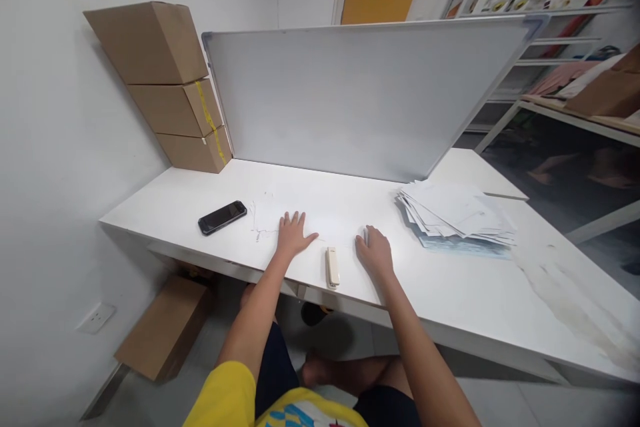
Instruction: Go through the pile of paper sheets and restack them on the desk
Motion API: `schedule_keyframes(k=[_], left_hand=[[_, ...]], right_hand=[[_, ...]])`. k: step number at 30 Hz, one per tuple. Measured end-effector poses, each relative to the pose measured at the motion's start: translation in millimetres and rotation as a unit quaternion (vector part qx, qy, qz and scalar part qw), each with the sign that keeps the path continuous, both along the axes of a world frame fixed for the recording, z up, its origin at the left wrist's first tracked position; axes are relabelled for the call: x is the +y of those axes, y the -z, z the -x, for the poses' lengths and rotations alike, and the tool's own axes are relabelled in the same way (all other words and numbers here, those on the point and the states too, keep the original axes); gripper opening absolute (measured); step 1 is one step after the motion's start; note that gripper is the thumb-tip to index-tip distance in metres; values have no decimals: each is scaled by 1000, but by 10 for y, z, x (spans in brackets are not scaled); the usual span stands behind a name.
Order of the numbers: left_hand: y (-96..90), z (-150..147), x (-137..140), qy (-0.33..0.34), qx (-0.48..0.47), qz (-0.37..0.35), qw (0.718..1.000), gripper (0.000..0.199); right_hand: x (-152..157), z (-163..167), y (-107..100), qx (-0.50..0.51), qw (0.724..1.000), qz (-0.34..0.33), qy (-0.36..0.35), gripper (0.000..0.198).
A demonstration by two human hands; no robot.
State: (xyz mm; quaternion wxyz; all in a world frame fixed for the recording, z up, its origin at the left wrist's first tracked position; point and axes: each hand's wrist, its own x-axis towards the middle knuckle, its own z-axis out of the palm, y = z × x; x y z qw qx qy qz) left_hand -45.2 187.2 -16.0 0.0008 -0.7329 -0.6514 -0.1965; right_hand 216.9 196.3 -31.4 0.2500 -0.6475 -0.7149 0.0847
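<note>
My left hand (294,235) lies flat on the white table (340,204), palm down with fingers spread and nothing in it. A cream stapler (332,268) stands between my hands near the table's front edge, touched by neither. To its right rests my right hand (376,250), fingers loosely bent and thumb apart, with no object visible in it; its palm side is hidden. Left of my left hand are dark pen-like marks on the tabletop and a black phone (223,217) lying face up. A messy stack of paper sheets (455,210) lies to the right of my right hand.
A large whiteboard (340,94) stands along the table's back edge. Stacked cardboard boxes (175,104) rise at the back left, against the wall. Another cardboard box (163,324) sits below the table at left. Metal shelving (545,12) stands at the far right.
</note>
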Motion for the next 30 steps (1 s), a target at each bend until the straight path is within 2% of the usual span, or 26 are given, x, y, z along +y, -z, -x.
schedule_keyframes(k=[4,5,7,9,10,13,19,23,25,30], left_hand=[[-42,-21,-40,94,0,-13,995,52],[-55,-27,-48,88,-1,-22,996,49],[-76,-36,-55,27,0,-34,999,48],[-86,-36,-47,-32,6,-23,999,51],[-87,-33,-39,-40,10,-13,999,52],[-86,-12,-8,-10,16,1,1000,53],[-57,36,49,22,4,-11,1000,46],[-63,37,57,52,-4,-23,998,39],[-91,30,40,66,-7,-34,997,35],[-163,3,-46,94,-11,-63,994,31]], right_hand=[[-7,39,-7,-57,997,37,-44,63],[-9,50,-8,-68,996,42,-47,63],[-7,63,-4,-79,995,39,-43,61],[0,63,4,-80,996,19,-30,56],[6,59,8,-79,997,5,-24,54],[34,49,16,-80,996,-29,-11,47],[106,41,22,-83,996,-31,0,44],[85,35,-8,-44,998,-40,9,44],[47,46,-52,-24,999,-30,-11,44],[-38,83,-173,-35,988,15,-149,59]])
